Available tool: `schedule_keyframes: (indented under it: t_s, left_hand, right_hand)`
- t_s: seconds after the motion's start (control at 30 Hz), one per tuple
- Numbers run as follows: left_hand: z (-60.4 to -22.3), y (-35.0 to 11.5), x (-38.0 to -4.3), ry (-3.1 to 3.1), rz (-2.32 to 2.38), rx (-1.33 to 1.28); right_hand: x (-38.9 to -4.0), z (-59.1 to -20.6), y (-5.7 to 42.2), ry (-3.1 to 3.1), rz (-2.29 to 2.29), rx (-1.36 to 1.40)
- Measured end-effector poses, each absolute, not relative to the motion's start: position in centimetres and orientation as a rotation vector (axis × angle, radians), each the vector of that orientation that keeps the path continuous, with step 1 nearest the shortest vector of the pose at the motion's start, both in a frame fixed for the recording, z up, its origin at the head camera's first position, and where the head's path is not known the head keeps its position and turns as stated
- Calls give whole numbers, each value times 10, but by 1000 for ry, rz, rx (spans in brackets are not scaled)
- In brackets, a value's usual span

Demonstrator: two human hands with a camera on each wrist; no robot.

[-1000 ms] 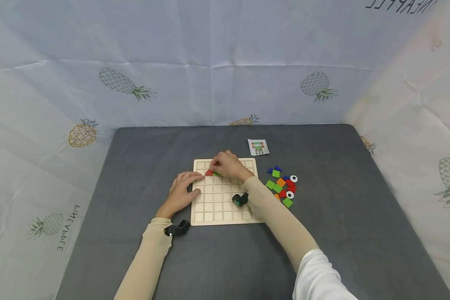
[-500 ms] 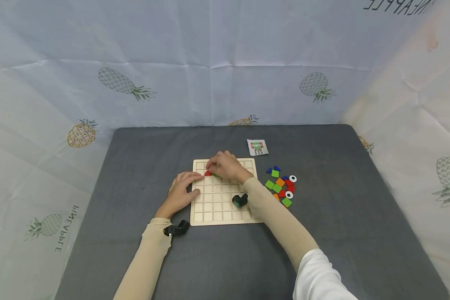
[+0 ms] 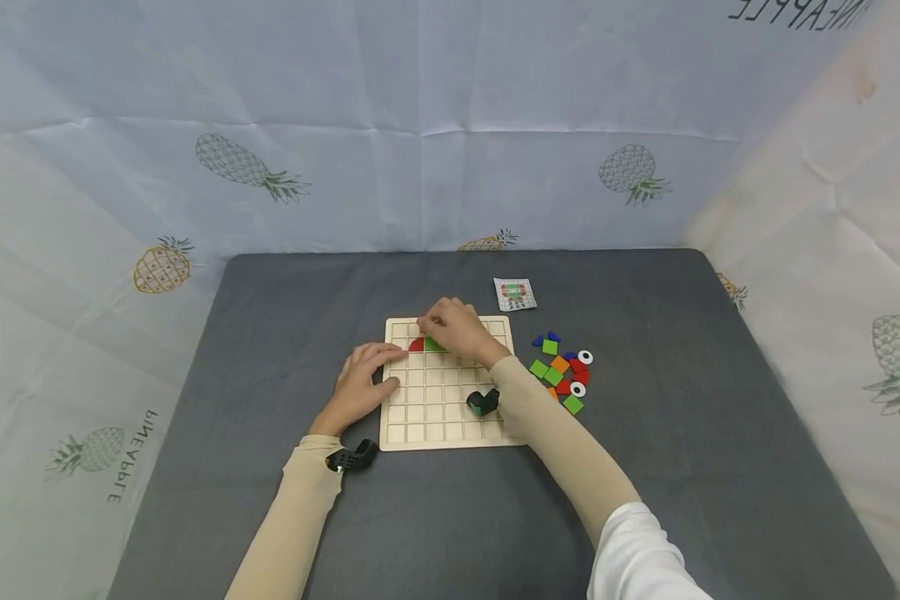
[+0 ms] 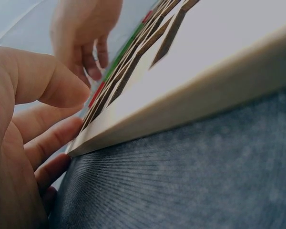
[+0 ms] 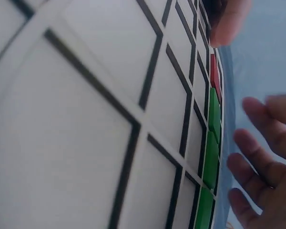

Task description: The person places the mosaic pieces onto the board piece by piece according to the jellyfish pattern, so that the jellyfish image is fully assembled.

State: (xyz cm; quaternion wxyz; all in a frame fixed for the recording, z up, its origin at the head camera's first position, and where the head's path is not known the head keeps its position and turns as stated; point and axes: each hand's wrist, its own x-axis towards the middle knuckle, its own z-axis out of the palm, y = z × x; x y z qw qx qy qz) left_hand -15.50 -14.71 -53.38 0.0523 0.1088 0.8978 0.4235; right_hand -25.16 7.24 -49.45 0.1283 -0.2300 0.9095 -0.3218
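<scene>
A square wooden grid board lies on the dark table. My left hand rests at its left edge, fingers extended and thumb apart; in the left wrist view its fingertips touch the corner. Near the back of the board, a red tile with a rounded corner sits in a cell. Beside it, green square tiles continue the row, three showing in the right wrist view. Over this row hovers my right hand, hiding part of it. In the right wrist view its loosely bent fingers hold nothing.
Right of the board lies a loose group of tiles: green squares, orange squares, red pieces, blue pieces and white rings. Behind the board is a small printed pattern card. A pineapple-print cloth hangs behind the table.
My right hand's fingertips have lifted off the row toward the back, so more of the red and green tiles shows. My left hand stays at the board's edge.
</scene>
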Motion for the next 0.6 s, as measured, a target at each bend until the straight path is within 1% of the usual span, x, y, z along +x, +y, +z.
schedule_keyframes:
  t_s: [0.2, 0.37, 0.6]
  left_hand:
    - [-535, -146, -156, 2733, 1283, 342]
    - [-535, -147, -155, 2743, 1276, 351]
    - [-535, -148, -154, 2734, 1284, 351]
  right_hand:
    - [-245, -486, 82, 2541, -1248, -575]
    - [-239, -480, 96, 2458, -1372, -553]
    - [-240, -476, 119, 2289, -1558, -392]
